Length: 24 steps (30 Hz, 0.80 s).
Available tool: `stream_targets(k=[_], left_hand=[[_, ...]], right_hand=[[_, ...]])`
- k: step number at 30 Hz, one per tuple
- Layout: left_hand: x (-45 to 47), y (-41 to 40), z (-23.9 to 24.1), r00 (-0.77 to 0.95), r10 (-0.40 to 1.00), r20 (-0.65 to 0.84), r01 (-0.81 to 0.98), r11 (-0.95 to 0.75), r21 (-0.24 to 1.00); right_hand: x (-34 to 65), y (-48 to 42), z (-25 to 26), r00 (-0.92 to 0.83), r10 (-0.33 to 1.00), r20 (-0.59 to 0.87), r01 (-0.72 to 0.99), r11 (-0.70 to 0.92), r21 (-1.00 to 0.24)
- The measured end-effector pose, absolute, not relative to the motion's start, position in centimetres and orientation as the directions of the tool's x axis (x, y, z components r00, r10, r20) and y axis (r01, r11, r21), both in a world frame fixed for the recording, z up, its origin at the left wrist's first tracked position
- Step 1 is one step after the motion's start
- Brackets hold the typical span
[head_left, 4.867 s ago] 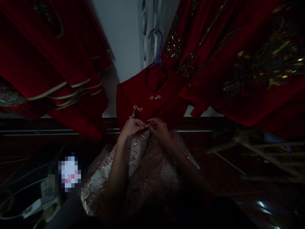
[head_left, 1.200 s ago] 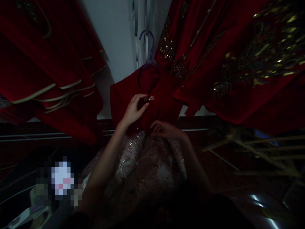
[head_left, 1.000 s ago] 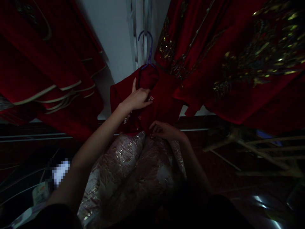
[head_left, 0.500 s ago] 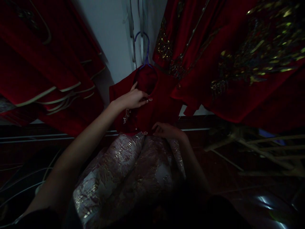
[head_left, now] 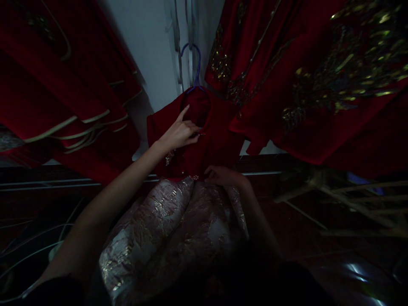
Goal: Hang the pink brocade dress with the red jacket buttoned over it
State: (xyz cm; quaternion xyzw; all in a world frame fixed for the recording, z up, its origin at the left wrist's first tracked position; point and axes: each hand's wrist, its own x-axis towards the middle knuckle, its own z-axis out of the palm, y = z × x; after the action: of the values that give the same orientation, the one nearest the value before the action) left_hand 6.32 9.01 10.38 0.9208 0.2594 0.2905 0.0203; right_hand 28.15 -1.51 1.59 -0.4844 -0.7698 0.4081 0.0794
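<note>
A short red top [head_left: 219,127] with beaded clasps hangs from a purple hanger [head_left: 198,63]. Below its hem is a pale, metallic brocade skirt [head_left: 165,208]. My left hand [head_left: 180,132] lies at the neckline, index finger raised and thumb apart from the other fingers. Its fingertips are beside a small beaded clasp [head_left: 202,134]. Lower down, my right hand [head_left: 223,175] has its fingers curled against the top's front hem, beside another beaded clasp [head_left: 194,177]. Dim light hides how much cloth lies inside the right fingers.
Red garments with pale trim [head_left: 73,123] hang on the left. Red garments with gold sequins [head_left: 350,72] hang on the right. A metal hanging chain or rack [head_left: 190,63] runs down the white wall. A wooden frame [head_left: 344,195] stands low right; thin pale wires [head_left: 35,244] curve low left.
My left hand has shifted slightly, its index finger lifting higher and its thumb and fingers parting near the neckline clasp. My right hand stays at the hem, almost unmoved.
</note>
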Motion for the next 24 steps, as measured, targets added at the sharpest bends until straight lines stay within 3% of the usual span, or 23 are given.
stream_targets(k=[3,5,8,10,13,16,21,24], left_hand=[[6.5,9.4,10.2,0.749,0.408,0.522,0.503,-0.863,-0.048],[6.5,9.5,9.9,0.749,0.397,0.530,0.532,-0.838,-0.125],[6.4,9.5,9.6,0.735,0.408,0.542,0.566,-0.809,-0.157],[6.4,9.4,9.4,0.723,0.423,0.546,0.582,-0.799,-0.150],[6.5,9.3,9.1,0.706,0.435,0.559,0.602,-0.784,-0.150],[6.4,9.2,9.2,0.704,0.441,0.556,0.618,-0.766,-0.174],[6.5,8.0,10.0,0.700,0.603,0.383,0.708,-0.656,-0.262],[6.9,7.0,10.3,0.620,0.760,0.194,0.776,-0.559,-0.292]], right_hand=[[28.2,-1.5,1.7,-0.518,0.813,-0.268,0.679,0.200,-0.706],[28.1,-1.5,1.8,-0.513,0.822,-0.245,0.671,0.207,-0.712],[27.6,-1.4,2.1,-0.495,0.855,-0.158,0.633,0.230,-0.739],[26.7,-1.5,2.3,-0.451,0.893,0.006,0.548,0.282,-0.788],[24.9,-1.4,2.9,-0.264,0.914,0.307,0.381,0.391,-0.838],[23.2,-0.4,4.0,-0.068,0.874,0.481,0.275,0.480,-0.833],[19.9,5.0,6.9,0.019,0.807,0.590,0.142,0.582,-0.801],[17.4,7.9,8.2,0.112,0.862,0.494,0.298,0.445,-0.844]])
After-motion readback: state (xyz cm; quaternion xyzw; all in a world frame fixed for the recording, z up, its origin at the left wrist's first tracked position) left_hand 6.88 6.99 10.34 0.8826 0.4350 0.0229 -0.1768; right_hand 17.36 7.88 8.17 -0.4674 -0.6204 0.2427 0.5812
